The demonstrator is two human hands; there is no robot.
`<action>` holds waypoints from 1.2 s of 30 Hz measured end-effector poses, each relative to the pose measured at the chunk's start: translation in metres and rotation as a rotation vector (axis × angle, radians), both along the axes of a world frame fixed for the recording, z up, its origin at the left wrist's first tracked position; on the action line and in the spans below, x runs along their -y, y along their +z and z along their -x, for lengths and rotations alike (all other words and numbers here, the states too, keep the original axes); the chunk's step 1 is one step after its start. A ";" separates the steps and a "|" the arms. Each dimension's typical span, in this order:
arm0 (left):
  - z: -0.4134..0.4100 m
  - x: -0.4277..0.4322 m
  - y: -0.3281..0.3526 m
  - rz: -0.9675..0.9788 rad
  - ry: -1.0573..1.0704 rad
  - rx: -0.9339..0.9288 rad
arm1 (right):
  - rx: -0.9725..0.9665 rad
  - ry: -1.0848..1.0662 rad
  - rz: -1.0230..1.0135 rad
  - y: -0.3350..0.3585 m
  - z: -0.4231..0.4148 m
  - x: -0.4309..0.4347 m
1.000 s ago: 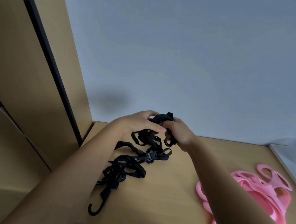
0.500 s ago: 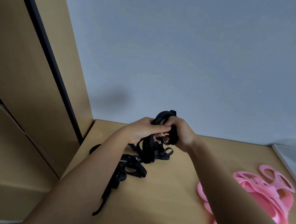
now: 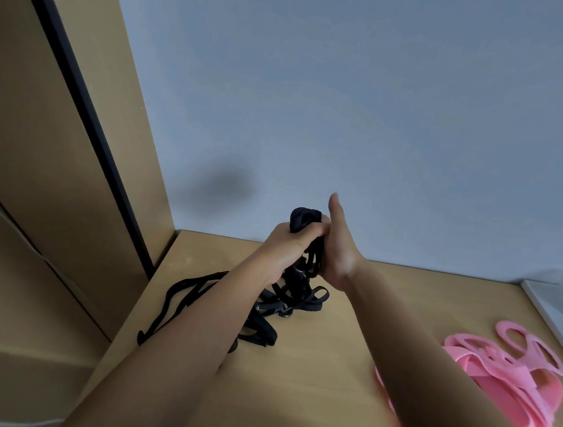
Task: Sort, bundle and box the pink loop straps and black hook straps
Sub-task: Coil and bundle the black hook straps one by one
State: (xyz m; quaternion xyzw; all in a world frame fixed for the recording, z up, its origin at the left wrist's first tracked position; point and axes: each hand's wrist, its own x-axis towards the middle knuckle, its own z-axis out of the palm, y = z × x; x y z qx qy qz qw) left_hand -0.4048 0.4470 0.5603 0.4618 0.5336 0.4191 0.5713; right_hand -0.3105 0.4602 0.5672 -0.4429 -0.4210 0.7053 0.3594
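A bunch of black hook straps [image 3: 301,218] is gripped in the left hand [image 3: 288,243], which is clenched around it above the wooden table [image 3: 329,366]. The right hand [image 3: 339,250] is pressed flat against the bunch, thumb raised; whether its fingers are curled round the straps cannot be told. The loose ends are trailed down onto the table by the wooden panel [image 3: 43,163]. The pink loop straps [image 3: 509,372] are piled well apart, to the right.

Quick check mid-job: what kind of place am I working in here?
Probably an indoor desk or workbench in a room corner: a light wooden tabletop against a plain grey-blue wall, with a tan wooden cabinet panel on the left. Nothing clearly marks it as home or workshop.
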 end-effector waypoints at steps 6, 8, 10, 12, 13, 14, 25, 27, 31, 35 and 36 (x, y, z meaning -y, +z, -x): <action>0.015 -0.011 0.007 -0.013 0.172 0.166 | 0.243 -0.092 -0.268 -0.008 -0.005 0.010; 0.020 -0.013 0.007 -0.025 0.219 0.193 | 0.368 -0.151 -0.374 -0.011 -0.008 0.012; 0.021 -0.015 0.007 -0.048 0.295 0.179 | 0.450 -0.220 -0.433 -0.015 -0.007 0.011; 0.019 -0.015 0.008 -0.062 0.340 0.173 | 0.459 -0.205 -0.438 -0.015 -0.003 0.012; 0.017 -0.015 0.008 -0.053 0.341 0.184 | 0.474 -0.179 -0.439 -0.015 -0.001 0.012; 0.016 -0.014 0.008 -0.040 0.333 0.195 | 0.505 -0.161 -0.446 -0.016 0.000 0.012; 0.018 -0.010 0.009 -0.250 0.296 -0.012 | 0.832 -0.126 -0.605 -0.006 -0.011 0.011; 0.021 -0.010 0.009 -0.292 0.291 -0.046 | 0.857 -0.108 -0.635 -0.003 -0.014 0.011; 0.015 -0.006 0.009 -0.232 0.209 0.028 | 0.749 -0.008 -0.580 -0.005 -0.008 0.019; 0.007 -0.004 0.006 -0.114 0.187 0.100 | 0.937 0.074 -0.711 -0.009 -0.001 0.024; 0.007 -0.004 0.006 -0.077 0.201 0.110 | 0.982 0.083 -0.747 -0.008 0.000 0.024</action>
